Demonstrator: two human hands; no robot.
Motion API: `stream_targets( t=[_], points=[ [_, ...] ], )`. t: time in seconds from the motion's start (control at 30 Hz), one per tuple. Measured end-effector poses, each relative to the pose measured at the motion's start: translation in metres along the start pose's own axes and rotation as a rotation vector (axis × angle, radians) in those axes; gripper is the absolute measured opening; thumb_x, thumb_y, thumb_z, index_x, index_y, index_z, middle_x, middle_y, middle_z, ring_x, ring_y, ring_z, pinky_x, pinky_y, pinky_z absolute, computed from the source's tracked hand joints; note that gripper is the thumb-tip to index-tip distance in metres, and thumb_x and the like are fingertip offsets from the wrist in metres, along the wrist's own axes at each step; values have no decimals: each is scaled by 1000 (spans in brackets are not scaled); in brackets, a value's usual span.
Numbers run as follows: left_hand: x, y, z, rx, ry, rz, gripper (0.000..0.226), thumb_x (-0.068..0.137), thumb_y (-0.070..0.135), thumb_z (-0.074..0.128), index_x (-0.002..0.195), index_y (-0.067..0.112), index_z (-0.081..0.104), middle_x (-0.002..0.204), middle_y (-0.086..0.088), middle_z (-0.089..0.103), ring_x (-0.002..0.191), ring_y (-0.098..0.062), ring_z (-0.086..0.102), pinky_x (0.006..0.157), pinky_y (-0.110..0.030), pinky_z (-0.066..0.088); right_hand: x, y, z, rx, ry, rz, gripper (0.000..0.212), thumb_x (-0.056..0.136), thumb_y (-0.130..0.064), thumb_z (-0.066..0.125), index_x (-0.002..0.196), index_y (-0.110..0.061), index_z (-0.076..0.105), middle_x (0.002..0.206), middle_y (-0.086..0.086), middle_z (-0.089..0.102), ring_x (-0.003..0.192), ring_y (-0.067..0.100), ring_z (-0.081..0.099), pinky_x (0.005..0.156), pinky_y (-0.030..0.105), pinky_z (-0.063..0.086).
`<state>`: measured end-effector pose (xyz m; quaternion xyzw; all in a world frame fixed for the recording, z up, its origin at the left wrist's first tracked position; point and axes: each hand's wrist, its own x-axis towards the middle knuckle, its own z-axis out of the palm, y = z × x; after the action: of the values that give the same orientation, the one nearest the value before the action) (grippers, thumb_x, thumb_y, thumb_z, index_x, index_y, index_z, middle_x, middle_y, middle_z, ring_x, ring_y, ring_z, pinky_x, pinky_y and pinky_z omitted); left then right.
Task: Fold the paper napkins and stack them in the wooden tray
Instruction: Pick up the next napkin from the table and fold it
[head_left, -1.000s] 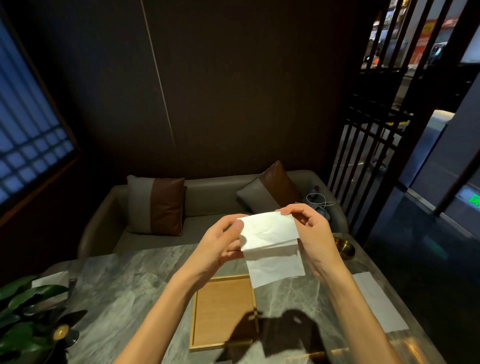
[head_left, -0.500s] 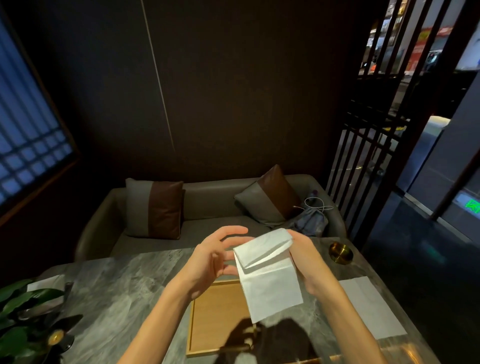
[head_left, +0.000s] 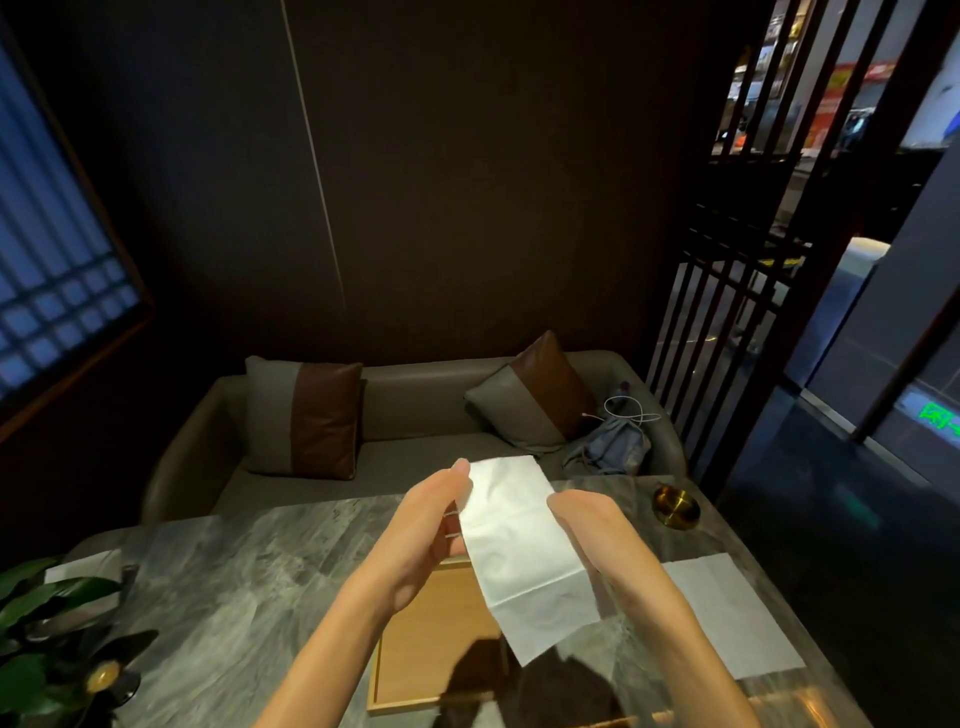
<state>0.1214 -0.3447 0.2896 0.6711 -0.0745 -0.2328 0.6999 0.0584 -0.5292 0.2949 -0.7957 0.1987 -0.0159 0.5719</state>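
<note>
From the head camera we see both hands raised above the grey marble table (head_left: 218, 571), with 1 white paper napkin (head_left: 524, 551) between them. The left hand (head_left: 423, 530) pinches the napkin's upper left edge, fingertip at the top corner. The right hand (head_left: 587, 525) grips the right edge, its fingers hidden behind the sheet. The napkin hangs long and tilted, its lower end dangling over the wooden tray (head_left: 431, 649), which lies flat on the table beneath the hands; the part of the tray we can see holds nothing. To the right, 1 more flat napkin (head_left: 732, 613) rests on the table, apart from the tray. A small brass dish (head_left: 675, 506) sits near the far right corner, and green leaves (head_left: 36, 613) fill the lower left.
</note>
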Motion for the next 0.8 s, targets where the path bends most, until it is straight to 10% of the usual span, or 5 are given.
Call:
stream_targets(
  t=[0.1,0.27,0.37,0.6,0.8],
  points=[
    [0,1,5,117,50,97,18,98,48,57,95,39,73,99,9,78,92,-14,77,77,-29,63,-8,0,-7,-3,-63,-100,33,96,-25,50,65,-12,47,62,0,40,55,10,39,54,24,33],
    [-7,13,2,174,41,313,38,99,41,61,94,4,69,87,-19,71,74,-38,65,66,-37,49,-17,-7,-5,182,14,-357,19,98,-24,60,90,-9,68,70,2,57,65,5,53,61,13,44],
    [-17,25,4,159,18,395,38,96,41,64,88,5,71,74,-18,64,68,-19,55,63,-31,43,-22,-16,-4,267,103,-452,9,95,-16,65,90,-14,72,69,-6,65,67,-2,57,64,11,46],
    [-23,38,5,82,25,410,55,91,39,71,101,-14,60,88,-45,55,76,-30,51,71,-45,41,-29,-22,-4,408,135,-434,30,89,-10,72,95,-39,74,77,-3,73,71,2,67,67,12,54],
    [-16,32,4,92,28,369,14,97,28,66,105,25,77,99,-5,81,91,-22,79,76,-32,64,-26,-17,-6,435,106,-377,28,91,-12,70,115,-26,70,80,-1,73,73,9,67,69,19,56]
  ],
)
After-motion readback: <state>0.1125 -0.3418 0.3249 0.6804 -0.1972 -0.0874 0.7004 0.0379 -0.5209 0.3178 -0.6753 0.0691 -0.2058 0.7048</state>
